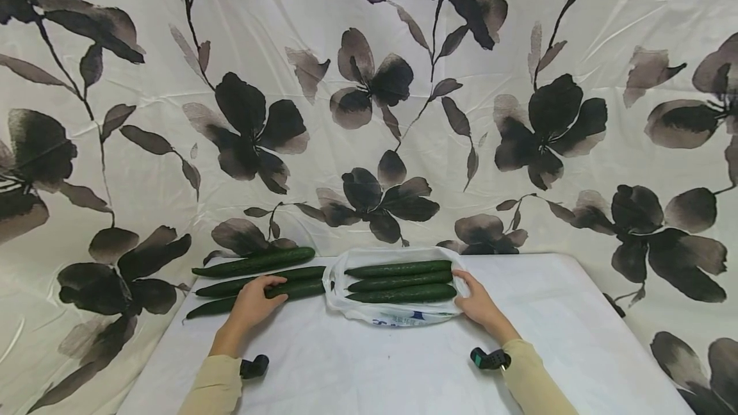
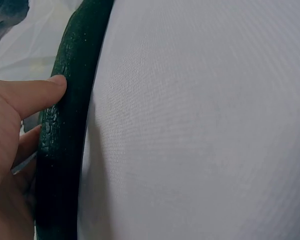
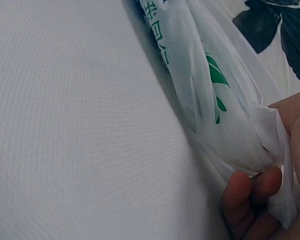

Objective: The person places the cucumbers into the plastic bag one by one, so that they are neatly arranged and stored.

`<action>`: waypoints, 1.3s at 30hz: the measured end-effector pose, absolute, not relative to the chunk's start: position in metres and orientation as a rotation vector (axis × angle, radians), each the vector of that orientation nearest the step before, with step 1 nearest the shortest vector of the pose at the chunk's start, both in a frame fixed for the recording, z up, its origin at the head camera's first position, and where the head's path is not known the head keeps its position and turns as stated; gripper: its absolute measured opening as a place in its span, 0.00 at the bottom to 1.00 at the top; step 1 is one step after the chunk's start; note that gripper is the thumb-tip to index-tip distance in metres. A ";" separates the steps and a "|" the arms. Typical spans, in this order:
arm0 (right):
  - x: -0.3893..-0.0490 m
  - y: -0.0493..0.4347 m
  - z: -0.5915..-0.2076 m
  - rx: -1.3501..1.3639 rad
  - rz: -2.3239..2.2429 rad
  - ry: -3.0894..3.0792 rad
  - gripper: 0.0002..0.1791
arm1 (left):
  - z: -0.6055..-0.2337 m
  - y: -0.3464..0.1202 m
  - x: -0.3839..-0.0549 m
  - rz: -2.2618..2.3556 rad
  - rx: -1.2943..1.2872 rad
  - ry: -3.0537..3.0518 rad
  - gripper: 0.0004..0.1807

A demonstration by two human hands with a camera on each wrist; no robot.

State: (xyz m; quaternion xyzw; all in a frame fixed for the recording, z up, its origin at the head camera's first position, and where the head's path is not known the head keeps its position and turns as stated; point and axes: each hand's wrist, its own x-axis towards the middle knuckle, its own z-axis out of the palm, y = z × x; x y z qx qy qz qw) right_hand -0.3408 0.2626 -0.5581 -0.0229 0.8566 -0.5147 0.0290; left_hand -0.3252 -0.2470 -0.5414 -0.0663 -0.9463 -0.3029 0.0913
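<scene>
My left hand grips the nearest cucumber of three on the left. In the left wrist view its thumb lies on the dark green skin and the other fingers pass behind. Just beyond are a middle cucumber and a rear cucumber. To their right a white plastic bag lies with its top side open, three more cucumbers side by side inside. My right hand holds the bag's right edge. Seen from the right wrist, crumpled plastic runs between its curled fingers.
A white-covered table lies under everything. Behind its far edge hangs a white cloth with dark flower prints. The bag's printed lettering faces the near side. A small black camera sits at the left wrist, another camera at the right.
</scene>
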 end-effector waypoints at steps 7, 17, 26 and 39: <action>-0.341 0.260 -0.557 -0.062 -1.594 2.632 0.38 | -0.537 -0.250 -0.326 -0.843 -0.239 -2.873 0.20; -0.342 0.262 -0.560 -0.045 -1.586 2.641 0.39 | -0.545 -0.256 -0.330 -0.749 -0.310 -2.892 0.23; -0.344 0.262 -0.559 -0.061 -1.606 2.615 0.38 | -0.542 -0.261 -0.328 -0.767 -0.342 -2.860 0.23; -0.347 0.261 -0.558 -0.050 -1.617 2.590 0.38 | -0.524 -0.270 -0.326 -0.917 -0.284 -2.748 0.23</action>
